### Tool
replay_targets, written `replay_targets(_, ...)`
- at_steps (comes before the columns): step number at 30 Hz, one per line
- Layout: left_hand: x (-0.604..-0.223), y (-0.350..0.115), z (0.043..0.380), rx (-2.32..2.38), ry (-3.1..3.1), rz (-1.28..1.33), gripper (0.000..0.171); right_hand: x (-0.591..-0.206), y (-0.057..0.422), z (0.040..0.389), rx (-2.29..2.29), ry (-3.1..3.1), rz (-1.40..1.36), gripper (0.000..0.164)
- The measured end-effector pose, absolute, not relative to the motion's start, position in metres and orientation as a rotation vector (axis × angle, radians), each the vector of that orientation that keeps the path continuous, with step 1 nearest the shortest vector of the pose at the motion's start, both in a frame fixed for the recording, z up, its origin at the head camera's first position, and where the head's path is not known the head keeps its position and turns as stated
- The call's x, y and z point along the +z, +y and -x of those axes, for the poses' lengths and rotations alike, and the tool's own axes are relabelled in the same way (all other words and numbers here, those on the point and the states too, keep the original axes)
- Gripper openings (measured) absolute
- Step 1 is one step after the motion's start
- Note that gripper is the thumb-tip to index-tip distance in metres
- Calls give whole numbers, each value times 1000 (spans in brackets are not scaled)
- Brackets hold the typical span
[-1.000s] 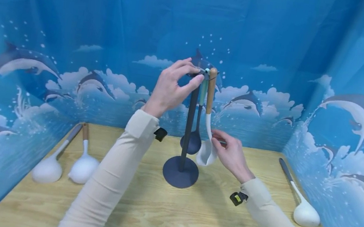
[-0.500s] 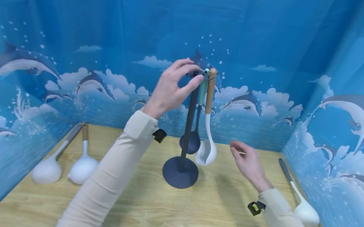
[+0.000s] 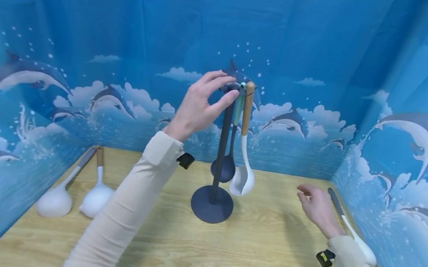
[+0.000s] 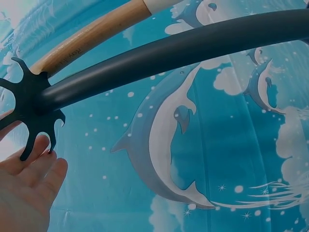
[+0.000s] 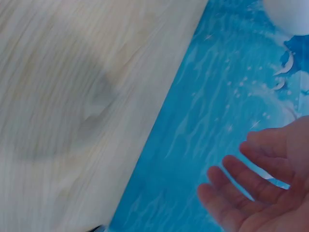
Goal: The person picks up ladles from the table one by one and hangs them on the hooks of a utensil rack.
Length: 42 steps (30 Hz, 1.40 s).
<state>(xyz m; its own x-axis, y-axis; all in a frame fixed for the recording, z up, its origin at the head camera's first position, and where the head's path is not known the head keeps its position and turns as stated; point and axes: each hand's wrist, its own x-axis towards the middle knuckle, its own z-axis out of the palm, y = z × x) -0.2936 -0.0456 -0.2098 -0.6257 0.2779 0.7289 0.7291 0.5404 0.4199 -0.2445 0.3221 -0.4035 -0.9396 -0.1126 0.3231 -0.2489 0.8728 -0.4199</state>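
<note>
My left hand (image 3: 201,104) holds the hooked top of a dark utensil stand (image 3: 221,152), thumb below and fingers above in the head view. In the left wrist view its fingers lie against the curved hooks (image 4: 34,96). On the right side of the stand hangs a white ladle (image 3: 243,178) with a wooden handle. Beside it, partly behind the post, hangs a dark ladle (image 3: 227,168) with a mint-green handle. My right hand (image 3: 318,209) is over the table's right part, fingers loosely bent and holding nothing. Nearest to it lies a white ladle with a grey handle (image 3: 362,249), partly covered by the sleeve.
At the table's left lie a white ladle with a grey handle (image 3: 56,200) and a white ladle with a wooden handle (image 3: 95,199), bowls toward me. Blue dolphin-print curtains (image 3: 229,26) enclose the wooden table (image 3: 197,254) at the back and sides.
My right hand has let go of the wooden-handled white ladle and moved right, toward the ladle on the right. That white ladle now hangs on the stand. The left hand stays in place.
</note>
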Motion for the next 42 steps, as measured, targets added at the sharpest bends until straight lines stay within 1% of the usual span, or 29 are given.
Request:
replay_targets(5,-209,-46,294,-985,-2180,803,42,-408,341,240,563,-2804,-216,29)
replay_targets(13,-209,-48,293,-1012,-2197,794,39,-415,365,234,540,-2881,-180,31)
replay_targets(24,-209,-47,294,-1041,-2172,832,38,-431,399,231,433,-3016,-56,40)
replay_targets(27,-210,-47,293,-1047,-2171,834,38,-435,405,231,397,-3004,-61,38)
replay_targets(33,-210,-47,294,-1063,-2171,838,36,-443,412,230,345,-3031,-28,29)
replay_targets(40,-210,-47,294,-1063,-2135,856,33,-447,416,230,343,-3096,50,35)
replay_targets(42,-210,-47,293,-1059,-2134,851,33,-448,418,230,340,-3099,44,33)
